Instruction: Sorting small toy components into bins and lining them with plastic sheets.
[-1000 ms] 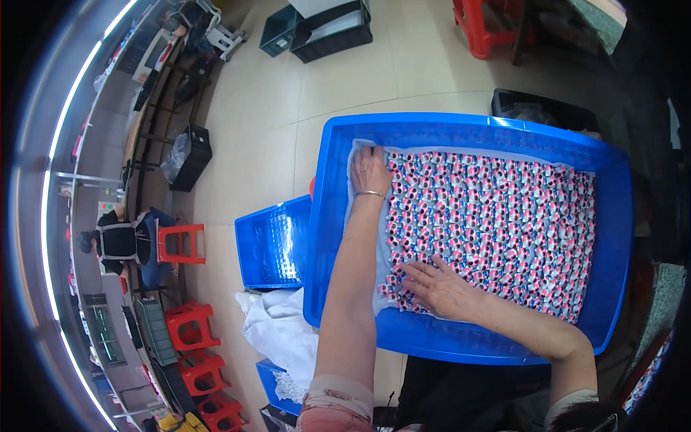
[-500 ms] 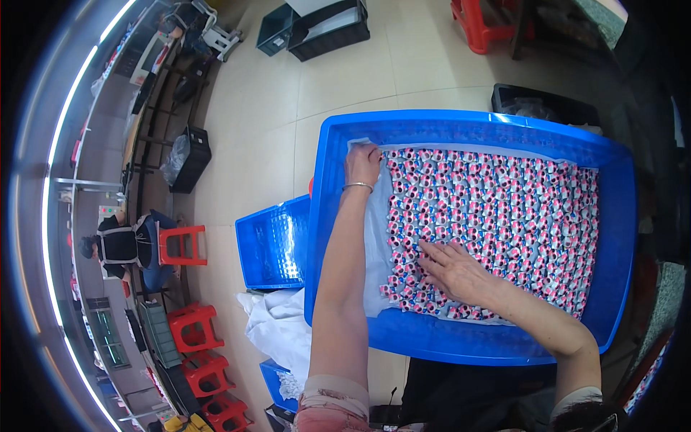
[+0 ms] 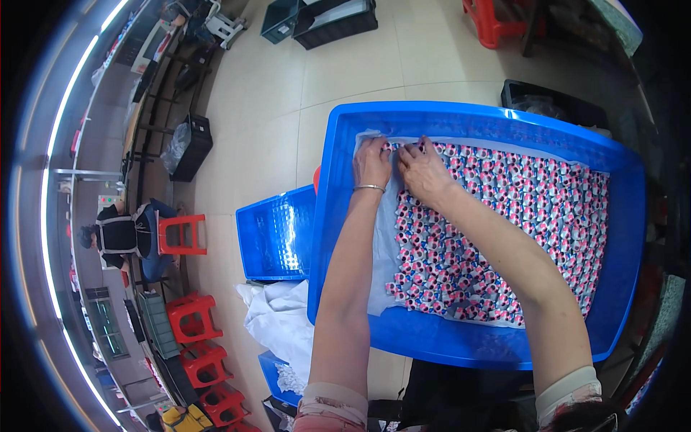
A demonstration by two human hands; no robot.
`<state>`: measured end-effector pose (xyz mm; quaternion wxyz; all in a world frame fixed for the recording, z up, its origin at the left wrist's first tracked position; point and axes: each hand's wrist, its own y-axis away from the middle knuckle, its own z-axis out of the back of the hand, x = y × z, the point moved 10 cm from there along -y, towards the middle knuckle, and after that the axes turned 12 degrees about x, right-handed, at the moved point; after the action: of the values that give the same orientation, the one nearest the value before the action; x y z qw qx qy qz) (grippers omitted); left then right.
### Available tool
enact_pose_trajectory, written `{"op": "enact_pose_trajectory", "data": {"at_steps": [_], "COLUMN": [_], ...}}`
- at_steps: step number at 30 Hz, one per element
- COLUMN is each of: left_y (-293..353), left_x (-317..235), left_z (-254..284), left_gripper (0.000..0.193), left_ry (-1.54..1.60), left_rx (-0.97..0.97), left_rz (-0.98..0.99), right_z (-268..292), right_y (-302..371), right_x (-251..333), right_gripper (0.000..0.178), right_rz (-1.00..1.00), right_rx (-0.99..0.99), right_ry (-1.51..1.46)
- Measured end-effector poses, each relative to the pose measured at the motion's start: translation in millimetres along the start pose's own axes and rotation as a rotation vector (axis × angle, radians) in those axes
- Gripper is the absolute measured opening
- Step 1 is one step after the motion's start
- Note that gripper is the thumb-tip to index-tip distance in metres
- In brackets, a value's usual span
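Note:
A large blue plastic bin (image 3: 475,353) holds tight rows of small pink, white and blue figures (image 3: 504,216) with dark round spots. They lie on a white sheet (image 3: 384,252), bare along the bin's left side. At the far left corner my left hand (image 3: 372,164), with a bangle at its wrist, has its fingers pressed together by the sheet's edge. My right hand (image 3: 426,173) is just beside it, fingers curled down at the far end of the leftmost figures. What either hand's fingertips hold is hidden.
A smaller blue bin (image 3: 277,234) and white cloth (image 3: 281,317) lie left of the large bin. Black crates (image 3: 335,25) stand on the tiled floor beyond. Red stools (image 3: 193,317) and a seated person (image 3: 126,234) are along a workbench at far left.
My right hand has moved from the middle of the figures up and left, next to my left hand. My left hand stays at the corner.

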<state>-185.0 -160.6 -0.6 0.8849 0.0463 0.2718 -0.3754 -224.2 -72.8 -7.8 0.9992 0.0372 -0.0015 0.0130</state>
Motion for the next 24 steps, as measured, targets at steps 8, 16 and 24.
{"op": "enact_pose_trajectory", "data": {"at_steps": [8,16,24], "left_y": [-2.8,15.5,21.1], "left_x": [1.3,-14.6,-6.9], "left_z": [-6.8,1.6,-25.1], "left_gripper": [0.022,0.026,0.027], "left_ry": [0.000,-0.207,-0.452], "left_rx": [0.038,0.166,0.392], "left_rz": [-0.020,-0.064,-0.023], "right_z": [-0.8,-8.6,-1.0], "right_y": [3.2,8.4,52.2], "right_x": [-2.8,-9.7,16.5], "right_gripper": [0.038,0.048,0.045], "right_rz": [0.007,-0.068,0.059], "right_rx": [-0.077,0.048,-0.006], "right_ry": [-0.038,-0.019,-0.016]}}
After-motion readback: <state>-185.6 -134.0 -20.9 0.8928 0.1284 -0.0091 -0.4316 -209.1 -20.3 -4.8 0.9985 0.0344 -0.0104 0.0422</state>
